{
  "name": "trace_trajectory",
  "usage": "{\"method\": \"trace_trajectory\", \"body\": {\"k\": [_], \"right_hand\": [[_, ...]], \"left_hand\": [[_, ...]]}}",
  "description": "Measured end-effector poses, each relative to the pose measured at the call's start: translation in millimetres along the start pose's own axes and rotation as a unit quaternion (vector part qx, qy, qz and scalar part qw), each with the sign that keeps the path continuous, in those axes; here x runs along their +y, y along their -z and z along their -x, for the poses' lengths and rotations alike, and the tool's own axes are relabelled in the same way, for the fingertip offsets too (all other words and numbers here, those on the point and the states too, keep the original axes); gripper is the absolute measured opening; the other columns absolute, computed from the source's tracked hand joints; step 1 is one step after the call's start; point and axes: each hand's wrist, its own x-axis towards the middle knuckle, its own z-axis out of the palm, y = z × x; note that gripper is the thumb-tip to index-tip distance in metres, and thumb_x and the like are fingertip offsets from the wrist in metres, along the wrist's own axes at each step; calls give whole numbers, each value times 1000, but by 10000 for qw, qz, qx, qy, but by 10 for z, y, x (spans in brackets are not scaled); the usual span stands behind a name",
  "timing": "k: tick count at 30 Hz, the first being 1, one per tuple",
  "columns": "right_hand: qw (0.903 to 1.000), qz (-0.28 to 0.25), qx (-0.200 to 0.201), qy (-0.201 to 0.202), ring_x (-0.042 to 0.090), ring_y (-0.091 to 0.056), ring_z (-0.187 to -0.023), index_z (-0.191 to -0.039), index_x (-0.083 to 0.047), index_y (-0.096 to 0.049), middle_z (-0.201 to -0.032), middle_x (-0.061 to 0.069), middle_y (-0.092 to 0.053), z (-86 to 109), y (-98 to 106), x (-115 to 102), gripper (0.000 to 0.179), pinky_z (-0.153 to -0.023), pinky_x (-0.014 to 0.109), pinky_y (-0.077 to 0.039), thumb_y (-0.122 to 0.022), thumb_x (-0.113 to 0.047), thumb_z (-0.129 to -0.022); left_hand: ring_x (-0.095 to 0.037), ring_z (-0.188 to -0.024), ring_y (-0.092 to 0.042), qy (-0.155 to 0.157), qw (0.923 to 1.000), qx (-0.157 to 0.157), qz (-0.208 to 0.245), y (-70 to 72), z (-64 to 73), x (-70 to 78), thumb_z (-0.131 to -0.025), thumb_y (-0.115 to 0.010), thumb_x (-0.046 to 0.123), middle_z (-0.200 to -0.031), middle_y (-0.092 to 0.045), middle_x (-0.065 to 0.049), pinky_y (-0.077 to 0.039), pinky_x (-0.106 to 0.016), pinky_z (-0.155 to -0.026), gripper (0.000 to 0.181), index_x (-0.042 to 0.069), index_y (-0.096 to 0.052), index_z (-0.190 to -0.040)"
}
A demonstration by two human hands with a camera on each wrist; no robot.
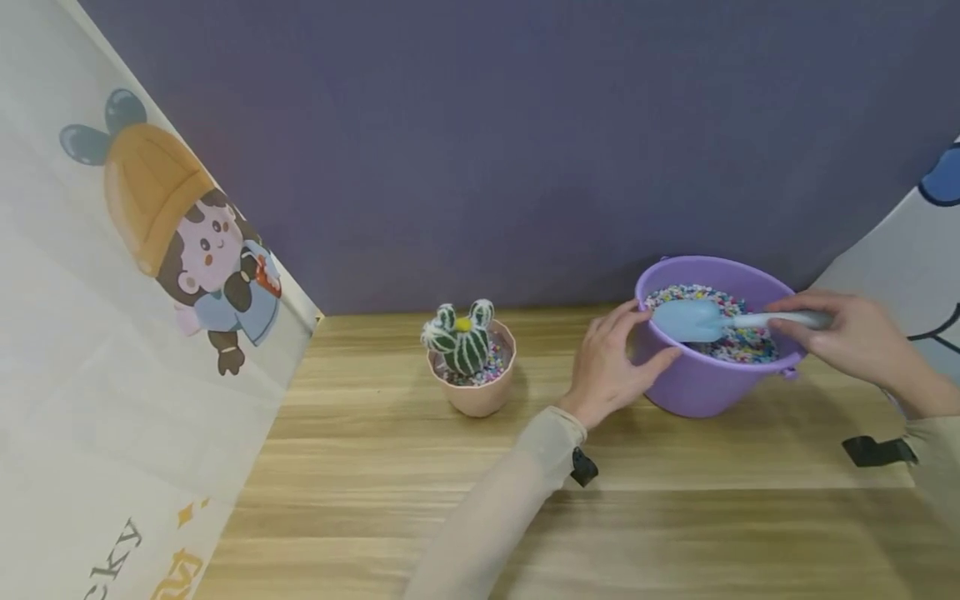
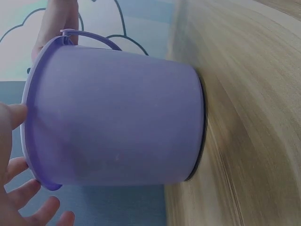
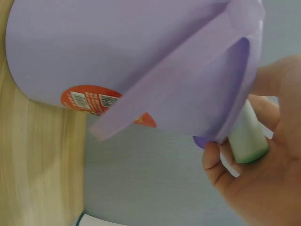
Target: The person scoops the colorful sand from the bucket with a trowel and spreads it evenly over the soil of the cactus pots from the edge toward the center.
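Note:
A purple bucket filled with small multicoloured beads stands upright on the wooden table. My right hand grips the whitish handle of a light-blue hand trowel over the bucket's right rim. The trowel's blade lies across the bucket mouth, level with the beads and reaching the left rim. My left hand rests at the bucket's left rim, thumb and fingers spread and touching the edge. In the left wrist view the fingers extend past the rim. The trowel blade is hidden in both wrist views.
Left of the bucket a toy cactus stands in a pink pot with beads around it. A dark wall rises behind the table. A printed white panel borders the left side. The bucket's handle hangs down its side.

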Motion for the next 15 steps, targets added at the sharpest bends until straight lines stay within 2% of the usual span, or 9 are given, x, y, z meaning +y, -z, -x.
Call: {"method": "trace_trajectory", "body": {"k": [1, 4, 6, 8, 11, 12, 15], "right_hand": [[10000, -54, 26, 22, -17, -43, -77, -115, -5, -81, -113, 27, -74, -2, -9, 2, 29, -63, 16, -35, -79, -26, -95], [9995, -269, 152, 50, -26, -39, -89, -115, -7, -80, -112, -11, -75, -10, -29, 10, 28, -72, 14, -34, -80, -25, -94], [9987, -405, 287, 97, -26, -39, -92, -116, -6, -80, -107, -35, -63, -16, -44, 11, 29, -77, 16, -33, -82, -23, -92], [9973, -610, 398, 97, -25, -41, -97, -117, -5, -79, -102, -50, -48, -17, -58, 8, 31, -79, 14, -32, -83, -21, -91], [9946, -906, 498, -43, -23, -45, -99, -120, -3, -77, -103, -53, -49, -12, -84, -23, 34, -81, 5, -31, -84, -22, -92], [9938, -981, 493, -163, -23, -46, -99, -121, -2, -76, -103, -53, -50, -10, -90, -40, 36, -80, 2, -30, -82, -24, -94], [9899, -1156, 457, -675, -21, -48, -95, -128, -2, -73, -99, -53, -51, 7, -90, -118, 43, -76, 3, -35, -74, -36, -100]], "left_hand": [[-15, -147, -51, 15, 10000, 2, 2, 2, 0, -3, -97, -68, 64, -167, -46, 10, -47, -34, -118, 66, 25, -61, -149], [-15, -146, -52, 36, 10000, -29, -18, 21, -10, -10, -96, -68, 64, -168, -45, 11, -48, -35, -116, 66, 26, -59, -150], [-16, -145, -52, 45, 10000, -82, -19, 44, -18, -12, -96, -67, 65, -169, -44, 12, -49, -35, -115, 68, 27, -58, -152], [-16, -146, -52, 80, 9998, -165, 41, 68, -17, -17, -96, -68, 65, -169, -42, 13, -49, -36, -115, 70, 28, -57, -154], [-17, -149, -49, 169, 9989, -387, 187, 109, 24, -40, -94, -70, 63, -170, -41, 12, -47, -39, -119, 74, 29, -51, -158], [-17, -150, -48, 187, 9984, -482, 227, 122, 46, -51, -94, -71, 62, -171, -40, 12, -46, -40, -120, 76, 30, -49, -160], [-21, -154, -44, 242, 9968, -701, 305, 162, 138, -90, -95, -71, 59, -172, -39, 7, -43, -46, -123, 79, 31, -43, -163]]}}
